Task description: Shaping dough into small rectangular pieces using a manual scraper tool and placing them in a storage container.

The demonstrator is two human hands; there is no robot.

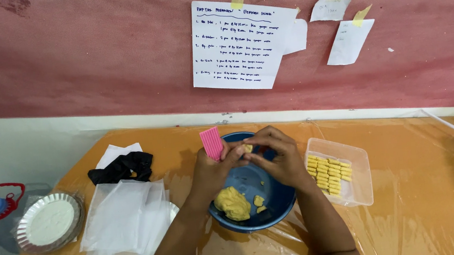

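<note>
Left hand (214, 165) grips pink ridged board (212, 143); right hand (277, 156) pinches yellow dough bit (248, 148), apparently.

Bowl (278, 203) between paper sheets (124, 215) and tray (360, 178)

I see an evenly bright, soft picture. The plastic sheet (410, 182) on the table gives mild glare. Shadows are weak, focus is sharp, and the edges curve slightly.

Left hand (214, 165) and right hand (277, 156) together, pinching
</note>
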